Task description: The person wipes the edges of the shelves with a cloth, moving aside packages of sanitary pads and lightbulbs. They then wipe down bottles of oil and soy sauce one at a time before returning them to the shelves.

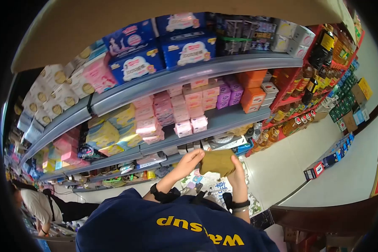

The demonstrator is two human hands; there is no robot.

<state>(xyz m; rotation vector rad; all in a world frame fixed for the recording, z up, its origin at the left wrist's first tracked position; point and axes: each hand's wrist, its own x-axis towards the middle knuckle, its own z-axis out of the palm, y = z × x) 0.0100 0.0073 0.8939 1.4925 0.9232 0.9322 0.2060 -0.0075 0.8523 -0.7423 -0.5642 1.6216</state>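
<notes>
Head camera view: an olive-brown cloth [217, 163] is held up at the centre of the frame, slightly right of the middle, between the two bare hands. It is gripped from both sides. The left hand [189, 163] is closed on its left end, near the upper corner, with the fingertips pinched together there; the right hand [239, 174] is closed along its right edge, the thumb side turned toward the cloth. Some fingers are hidden behind it, so their exact placement cannot be told.

The long axis of the cloth is set roughly across the frame, from one hand to the other. Both hands are touching it, so neither can be called nearer. The cloth lies to the right of the left hand and to the left of the right hand. Its lower edge is left hanging unevenly.

Below it in the view, a printed floor mat [219, 188] is seen. Pink boxes [182, 128] are stacked on a shelf [235, 119] above and left of it, and bottles [311, 86] are ranged at upper right. Another person [35, 203] is seen at lower left, well apart.
</notes>
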